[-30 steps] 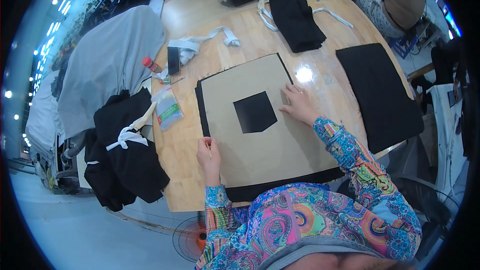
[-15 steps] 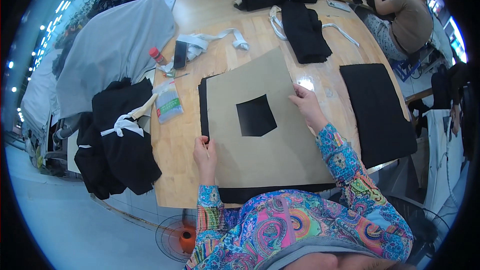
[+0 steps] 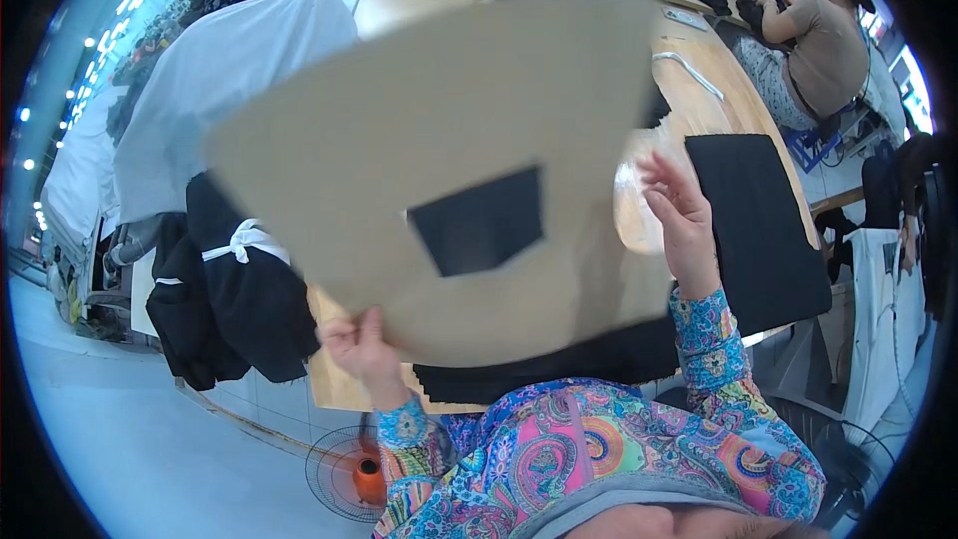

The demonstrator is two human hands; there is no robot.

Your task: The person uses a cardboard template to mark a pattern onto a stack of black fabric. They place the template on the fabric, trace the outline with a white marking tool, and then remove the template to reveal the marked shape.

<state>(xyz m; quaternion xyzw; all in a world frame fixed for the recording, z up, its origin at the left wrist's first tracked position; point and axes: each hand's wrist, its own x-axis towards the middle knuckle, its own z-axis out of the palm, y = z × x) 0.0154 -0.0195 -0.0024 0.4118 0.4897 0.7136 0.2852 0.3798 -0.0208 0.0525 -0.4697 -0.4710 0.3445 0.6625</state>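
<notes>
Beige sheet with a cutout is tilted up mid-frame, kinda blurry. Left hand has its lower-left edge pinched; right hand, centre right, has fingers loosely apart beside it.

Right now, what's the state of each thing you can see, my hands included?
Tan sheet with five-sided cutout: raised, tilted, blurred
Left hand: closed on sheet's lower-left edge
Right hand: open, fingers loosely bent
Black fabric panel at right: flat on the table
Black fabric bundle: tied with white strip
Gray cloth: draped
Floor fan: spinning or not, unclear
</notes>
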